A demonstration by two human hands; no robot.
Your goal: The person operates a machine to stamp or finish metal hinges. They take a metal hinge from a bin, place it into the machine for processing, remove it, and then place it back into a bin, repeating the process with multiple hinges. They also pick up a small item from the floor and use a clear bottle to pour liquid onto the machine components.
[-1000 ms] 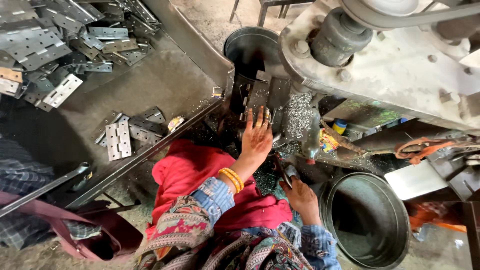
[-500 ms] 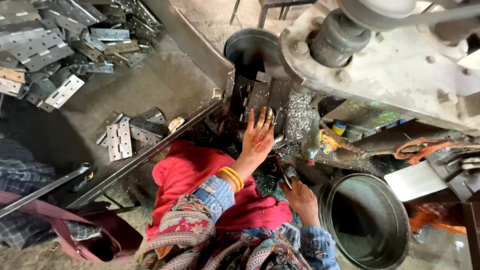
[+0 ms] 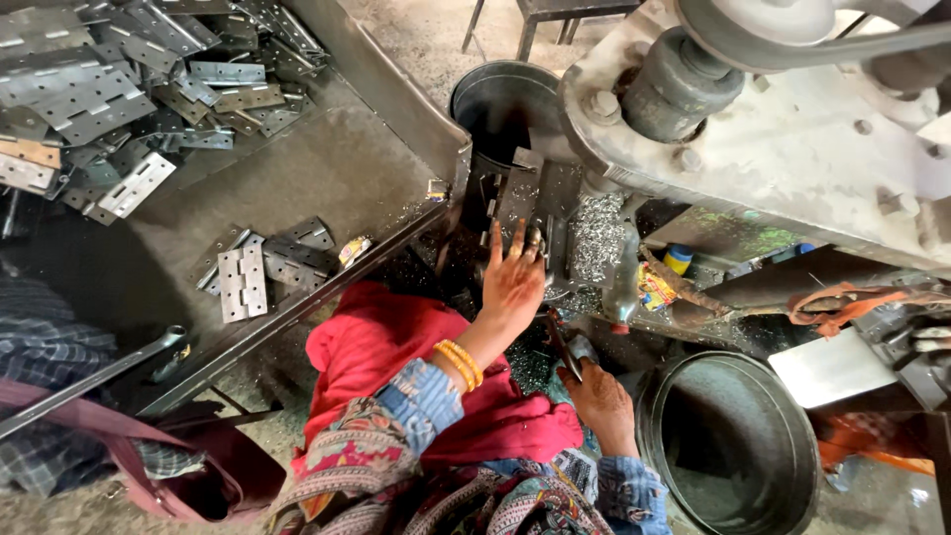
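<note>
Under the press head: the left hand [image 3: 512, 285] reaches up to the dark metal die block [image 3: 515, 198], where a flat hinge piece [image 3: 519, 201] stands.
Left fingers: the fingers [image 3: 495, 243] are spread and nearly straight, tips laid against the hinge piece at the die; nothing is closed in the palm.
Left wrist: yellow-orange bangles [image 3: 459, 364] ring it, above a blue patterned sleeve.
Right hand: the right hand [image 3: 600, 398] sits low, just beside the round bin, fingers curled around a thin dark tool [image 3: 561, 345] that slants up toward the die.
Right fingers: folded tight on the tool's lower end; the grip itself is partly hidden by the knuckles.
Hinge piece: flat, grey, rectangular, upright against the die block, touching the left fingertips.
Press frame: the pale, scuffed cast body [image 3: 792, 149] carries bolts and a thick dark cylinder [image 3: 682, 87].
Swarf: bright curled metal chips [image 3: 597, 233] heaped just right of the die.
Hinge pile: many flat grey hinge leaves [image 3: 109, 79], drilled with holes, lie jumbled at upper left on a dull sheet-metal tray [image 3: 347, 178].
Small stack: a few more hinges [image 3: 260, 267] lie near the tray's lower edge.
Bins: one dark round steel bin [image 3: 738, 446] at lower right, another [image 3: 495, 99] behind the die.
Lap: red cloth [image 3: 396, 347], soft and creased.
</note>
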